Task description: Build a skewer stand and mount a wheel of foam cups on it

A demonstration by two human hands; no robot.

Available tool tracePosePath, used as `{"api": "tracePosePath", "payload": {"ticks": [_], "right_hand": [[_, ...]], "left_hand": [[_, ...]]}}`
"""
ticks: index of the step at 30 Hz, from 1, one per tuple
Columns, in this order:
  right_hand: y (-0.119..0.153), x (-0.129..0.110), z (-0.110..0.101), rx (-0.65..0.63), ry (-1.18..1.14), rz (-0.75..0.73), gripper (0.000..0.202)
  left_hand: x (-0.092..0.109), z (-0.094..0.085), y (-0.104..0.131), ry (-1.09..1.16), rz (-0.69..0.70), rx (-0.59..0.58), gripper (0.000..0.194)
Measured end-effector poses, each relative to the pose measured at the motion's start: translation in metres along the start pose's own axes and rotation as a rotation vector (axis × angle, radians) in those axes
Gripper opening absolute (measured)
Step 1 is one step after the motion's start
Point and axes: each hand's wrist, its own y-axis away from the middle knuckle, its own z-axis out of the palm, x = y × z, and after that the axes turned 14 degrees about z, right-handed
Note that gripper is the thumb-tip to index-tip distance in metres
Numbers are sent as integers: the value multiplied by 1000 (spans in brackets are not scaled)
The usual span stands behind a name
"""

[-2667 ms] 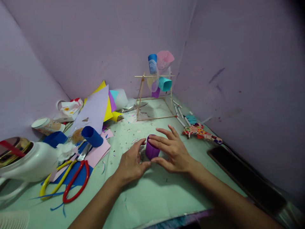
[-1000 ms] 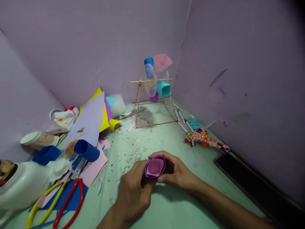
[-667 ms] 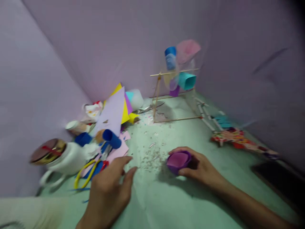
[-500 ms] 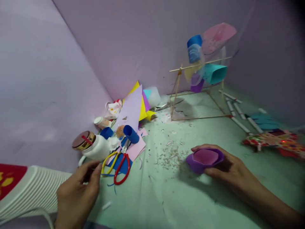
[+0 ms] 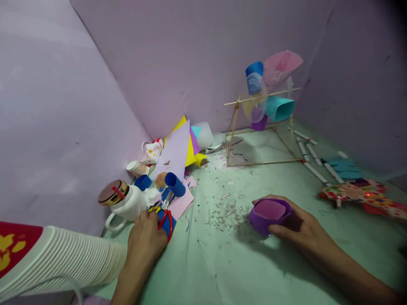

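A handicraft corner indoors

Lilac walls (image 5: 190, 63) meet around a green-covered worktop (image 5: 222, 271). Coloured paper sheets (image 5: 174, 148) and scissors (image 5: 171, 224) are at left, a thin stick frame (image 5: 263, 162) at far right. The lidded white mug (image 5: 129, 205) looks homely, but whether this is a home cannot be told.

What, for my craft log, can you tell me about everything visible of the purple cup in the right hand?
The purple cup is short, with a smooth, paper-like wall, an uneven oval rim and a pinker surface inside. Its mouth faces up toward the camera. The right hand grips its side, thumb in front, fingers behind. Whether its base touches the pale green tabletop is unclear.
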Motion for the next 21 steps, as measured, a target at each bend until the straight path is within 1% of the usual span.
{"api": "tracePosePath", "payload": {"ticks": [3,7,10,12,14,16,17,18,19,20,21], "right_hand": [[2,-4,1,-9,-1,8,52],[2,-4,0,-15,-22,13,53],[1,-2,-1,-39,-34,-12,52],[0,-1,0,-65,-45,-40,53],[-1,-2,2,-102,-78,-61,56],[-2,-2,3,-136,-126,-73,59],[-3,-2,3,-149,-144,-76,60],[-4,-2,3,-152,-159,-80,60],[-4,-2,4,-152,-169,-82,61],[-5,-2,4,-151,-175,-82,61],[-5,-2,4,-150,-182,-82,62]], "left_hand": [[-2,-1,-3,-7,-3,-21,23],[-4,0,-6,55,-83,-36,21],[-7,-6,-8,123,-104,12,19],[-10,-11,-8,197,-69,54,16],[-17,-14,-8,304,-13,99,21],[-25,-10,-8,489,17,152,22],[-29,-6,-9,591,21,202,25],[-33,-1,-9,886,-48,325,21],[-36,4,-9,1098,-138,386,18],[-39,9,-10,1233,-189,404,19],[-41,12,-10,1350,-210,413,22]]}}
